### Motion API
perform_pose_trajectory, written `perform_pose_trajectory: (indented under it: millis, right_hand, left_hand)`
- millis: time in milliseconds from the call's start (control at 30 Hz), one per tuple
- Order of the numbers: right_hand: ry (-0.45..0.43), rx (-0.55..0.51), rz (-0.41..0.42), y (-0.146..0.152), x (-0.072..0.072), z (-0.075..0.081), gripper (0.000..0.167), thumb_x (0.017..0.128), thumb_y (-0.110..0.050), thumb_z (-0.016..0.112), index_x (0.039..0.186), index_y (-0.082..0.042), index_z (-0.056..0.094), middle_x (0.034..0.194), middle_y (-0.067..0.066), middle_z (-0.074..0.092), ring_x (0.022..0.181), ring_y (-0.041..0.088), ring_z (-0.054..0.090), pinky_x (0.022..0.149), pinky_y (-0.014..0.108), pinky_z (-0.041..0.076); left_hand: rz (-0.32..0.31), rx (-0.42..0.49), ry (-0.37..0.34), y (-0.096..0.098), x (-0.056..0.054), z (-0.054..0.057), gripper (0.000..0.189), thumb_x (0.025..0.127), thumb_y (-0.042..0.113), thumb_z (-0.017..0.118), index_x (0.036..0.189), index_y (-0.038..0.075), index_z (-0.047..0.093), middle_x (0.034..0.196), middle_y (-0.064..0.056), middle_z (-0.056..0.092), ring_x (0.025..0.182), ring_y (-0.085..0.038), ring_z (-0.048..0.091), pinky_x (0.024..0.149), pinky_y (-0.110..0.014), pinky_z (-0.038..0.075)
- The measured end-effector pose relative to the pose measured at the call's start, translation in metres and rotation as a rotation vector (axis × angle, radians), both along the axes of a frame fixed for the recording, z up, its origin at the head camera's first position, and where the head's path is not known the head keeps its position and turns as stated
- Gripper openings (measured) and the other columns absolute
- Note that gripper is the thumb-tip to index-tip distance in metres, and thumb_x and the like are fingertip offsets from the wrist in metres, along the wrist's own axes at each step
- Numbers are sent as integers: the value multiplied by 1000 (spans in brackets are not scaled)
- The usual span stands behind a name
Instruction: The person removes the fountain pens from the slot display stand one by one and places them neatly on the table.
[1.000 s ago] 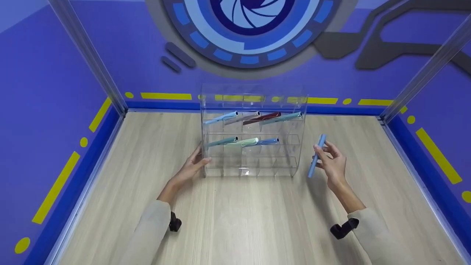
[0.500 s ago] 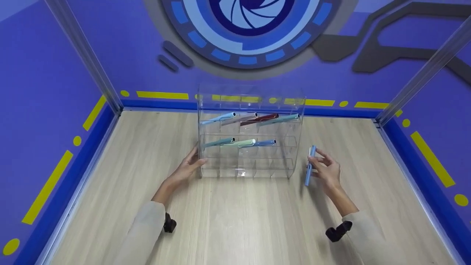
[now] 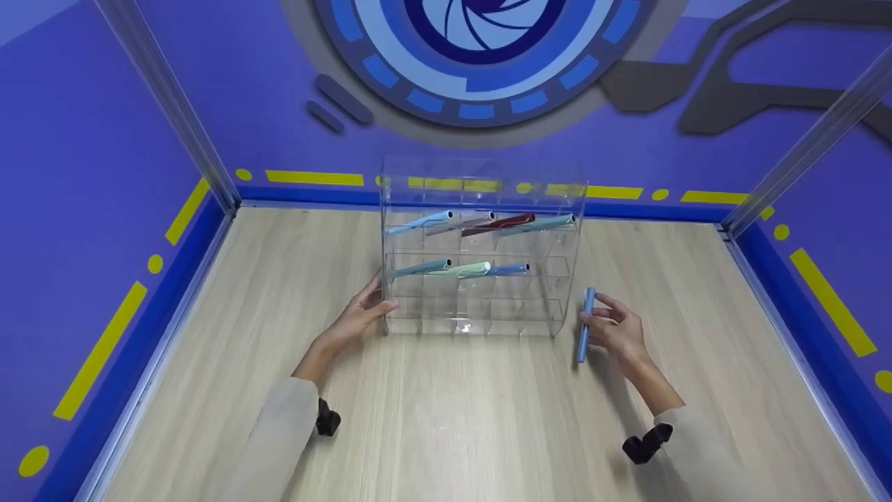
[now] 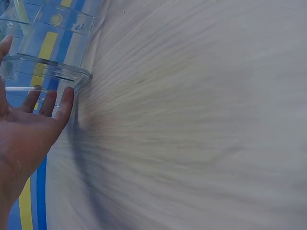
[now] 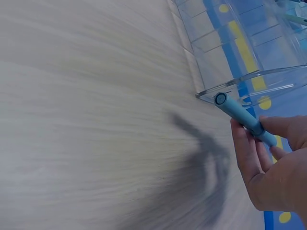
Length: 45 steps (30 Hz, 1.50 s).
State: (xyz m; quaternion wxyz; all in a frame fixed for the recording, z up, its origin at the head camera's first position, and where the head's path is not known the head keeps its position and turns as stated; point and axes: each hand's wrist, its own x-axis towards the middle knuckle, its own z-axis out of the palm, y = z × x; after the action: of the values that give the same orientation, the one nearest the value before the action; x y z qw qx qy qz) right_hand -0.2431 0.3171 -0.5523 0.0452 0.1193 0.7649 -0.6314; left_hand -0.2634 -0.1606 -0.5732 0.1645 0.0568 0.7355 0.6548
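Observation:
A clear acrylic pen rack (image 3: 481, 307) stands upright with tiers split into small compartments. My left hand (image 3: 355, 317) holds its left side, thumb at the front edge and fingers along the side panel (image 4: 79, 76). My right hand (image 3: 617, 331) pinches a light blue pen (image 3: 585, 328) between thumb and fingers, to the right of the rack. In the right wrist view the pen slants, its round end (image 5: 221, 99) overlapping the rack's lower corner. Higher up in the rack lie a dark red pen (image 3: 498, 224) and a teal pen (image 3: 536, 224).
Other pens in the rack are a light blue one (image 3: 420, 222), a pale green one (image 3: 460, 269) and a blue one (image 3: 510, 269). The rack stands on a wood-grain table (image 3: 446, 418), before a blue patterned wall (image 3: 265, 139). Side walls close in left and right.
My right hand has moved down and slightly left with the light blue pen, which has turned more upright in the head view. My left hand stays at the rack's left side.

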Motion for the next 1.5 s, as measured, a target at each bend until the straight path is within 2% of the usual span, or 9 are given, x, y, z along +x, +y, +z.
perform_pose_trajectory:
  millis: [167, 400, 500, 800, 933, 1067, 1200, 1300, 1500]
  right_hand:
    - [-31, 41, 37, -2, 1, -4, 62, 98, -13, 70, 153, -2, 43, 111, 0, 61, 84, 2, 70, 74, 24, 62]
    - [-49, 101, 45, -8, -2, -9, 58, 97, -12, 72, 148, 0, 49, 118, 11, 63, 86, 3, 69, 75, 23, 62]
    - [-43, 133, 54, -10, -1, -12, 56, 96, -10, 72, 146, 1, 51, 119, 14, 63, 86, 2, 67, 76, 24, 63]
    - [29, 292, 104, -15, 6, -21, 47, 94, -11, 75, 137, 4, 61, 118, 24, 69, 85, 6, 69, 69, 23, 63]
    - [94, 384, 101, -17, 6, -22, 41, 92, -9, 75, 130, 4, 66, 112, 25, 72, 81, 8, 68, 62, 18, 59]
    - [159, 473, 93, -21, 5, -21, 35, 91, -7, 76, 123, 4, 70, 104, 23, 74, 79, 13, 68, 56, 14, 54]
    - [180, 543, 94, -24, 5, -22, 33, 89, -8, 77, 120, 3, 71, 100, 22, 76, 81, 19, 71, 55, 13, 51]
    - [174, 563, 94, -26, 5, -22, 34, 89, -10, 77, 120, 3, 71, 99, 21, 76, 80, 18, 72, 54, 14, 50]
    - [147, 537, 82, -25, 4, -23, 33, 90, -11, 76, 120, 5, 71, 96, 20, 75, 69, 7, 66, 50, 15, 51]
  left_hand:
    - [8, 10, 3, -2, -2, 2, 81, 103, 27, 62, 166, 17, 11, 169, -17, 23, 158, -36, 19, 128, -54, 23]
    - [30, -48, -8, -1, -2, 4, 80, 105, 28, 60, 166, 17, 10, 171, -16, 16, 160, -37, 10, 129, -58, 15]
    - [26, -40, -11, -1, -2, 3, 80, 104, 31, 60, 166, 19, 10, 172, -15, 13, 160, -37, 7, 129, -59, 14]
    - [15, -36, -15, -1, 2, 0, 79, 105, 31, 59, 166, 23, 10, 173, -12, 13, 161, -34, 5, 129, -60, 9]
    - [20, -19, -4, 1, 2, 1, 78, 105, 31, 59, 166, 25, 12, 171, -13, 19, 160, -35, 11, 129, -60, 9]
    - [31, -16, 5, 1, 1, 0, 79, 104, 32, 60, 166, 25, 12, 171, -13, 19, 160, -34, 11, 129, -60, 9]
    - [39, -25, 6, 0, 1, -3, 78, 105, 33, 58, 166, 23, 10, 172, -13, 16, 161, -34, 8, 129, -60, 10]
    - [48, -30, 6, 1, 2, -4, 78, 105, 33, 57, 166, 22, 10, 173, -13, 13, 161, -35, 6, 128, -61, 9]
    - [55, -39, 7, 2, 1, -5, 78, 105, 36, 57, 166, 20, 11, 173, -13, 8, 161, -36, 0, 128, -64, 5]
